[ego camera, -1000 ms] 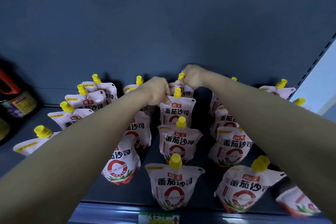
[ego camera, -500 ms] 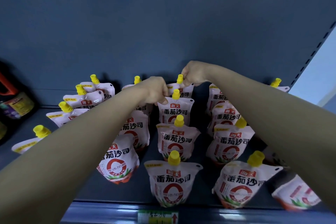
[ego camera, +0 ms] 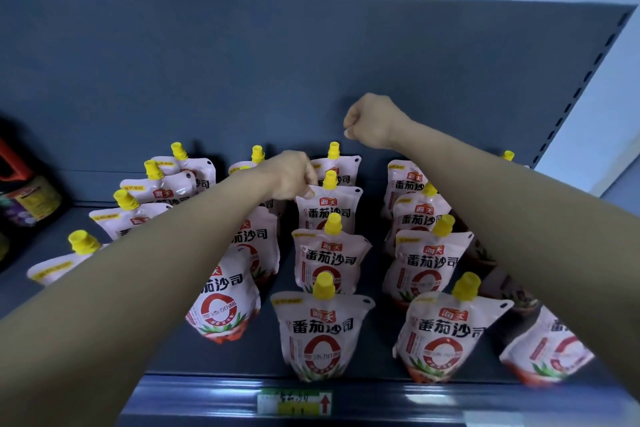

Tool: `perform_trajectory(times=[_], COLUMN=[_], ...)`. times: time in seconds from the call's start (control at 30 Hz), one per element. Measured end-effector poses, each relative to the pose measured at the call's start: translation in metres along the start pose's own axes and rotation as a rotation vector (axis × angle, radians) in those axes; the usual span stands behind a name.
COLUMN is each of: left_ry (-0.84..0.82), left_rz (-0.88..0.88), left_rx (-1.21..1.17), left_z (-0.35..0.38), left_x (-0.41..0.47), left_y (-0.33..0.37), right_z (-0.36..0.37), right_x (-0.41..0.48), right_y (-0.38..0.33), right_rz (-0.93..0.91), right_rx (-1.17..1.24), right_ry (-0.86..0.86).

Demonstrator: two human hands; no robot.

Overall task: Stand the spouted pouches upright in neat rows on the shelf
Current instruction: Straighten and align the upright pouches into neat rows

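Note:
Several pink-and-white spouted pouches with yellow caps stand in rows on the dark grey shelf (ego camera: 162,354). My left hand (ego camera: 292,177) reaches over the left-middle row and pinches the top left corner of the second pouch from the back (ego camera: 329,210) in the middle row. My right hand (ego camera: 372,121) is curled in a fist, holds nothing, and hovers above the rearmost middle pouch (ego camera: 341,168). The front middle pouch (ego camera: 320,329) and its right neighbour (ego camera: 446,333) stand upright. At the far left, a pouch (ego camera: 65,262) leans back, partly hidden by my left forearm.
Dark bottles (ego camera: 29,199) stand at the shelf's left end. A price label (ego camera: 294,402) sits on the shelf's front rail. The grey back panel (ego camera: 207,80) rises behind the rows, and a slotted upright (ego camera: 588,76) bounds the right side.
My right hand has let go of the rearmost middle pouch's spout and risen above it, curled and holding nothing. My left hand stays at the corner of the second middle pouch.

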State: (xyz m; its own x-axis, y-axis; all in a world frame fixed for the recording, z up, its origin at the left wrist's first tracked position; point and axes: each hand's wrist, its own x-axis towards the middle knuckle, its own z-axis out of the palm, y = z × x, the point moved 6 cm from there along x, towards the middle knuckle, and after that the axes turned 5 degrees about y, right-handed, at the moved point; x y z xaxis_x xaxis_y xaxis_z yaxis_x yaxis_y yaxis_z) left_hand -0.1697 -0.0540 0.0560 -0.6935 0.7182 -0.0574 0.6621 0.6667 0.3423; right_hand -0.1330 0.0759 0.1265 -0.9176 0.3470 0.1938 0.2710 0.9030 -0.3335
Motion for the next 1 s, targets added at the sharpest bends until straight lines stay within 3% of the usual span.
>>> perform_trajectory(times=[0.17,0.3,0.53,0.77,1.0], left_ry=[0.097,0.197,0.255,0.214,-0.057], left_rz=[-0.021,-0.007,-0.044,-0.010,0.026], left_rx=[-0.132,-0.080,-0.113,-0.307,-0.459], left_z=[-0.027,-0.069,-0.101,-0.093,-0.054], left_x=[-0.017,-0.047,-0.106,-0.147,-0.182], left_y=[-0.002,0.000,-0.018,-0.066,-0.101], right_z=[-0.004,0.003,0.036,0.076,0.096], right_x=[-0.003,-0.006,-0.027,-0.051,-0.067], right_y=[-0.018,-0.047,-0.105,-0.141,-0.159], right_rz=[-0.066,-0.161,-0.366,-0.350,-0.222], right_rx=[-0.001,-0.004,-0.014,-0.071,-0.147], right_ry=[-0.001,-0.040,-0.299,-0.552,-0.516])
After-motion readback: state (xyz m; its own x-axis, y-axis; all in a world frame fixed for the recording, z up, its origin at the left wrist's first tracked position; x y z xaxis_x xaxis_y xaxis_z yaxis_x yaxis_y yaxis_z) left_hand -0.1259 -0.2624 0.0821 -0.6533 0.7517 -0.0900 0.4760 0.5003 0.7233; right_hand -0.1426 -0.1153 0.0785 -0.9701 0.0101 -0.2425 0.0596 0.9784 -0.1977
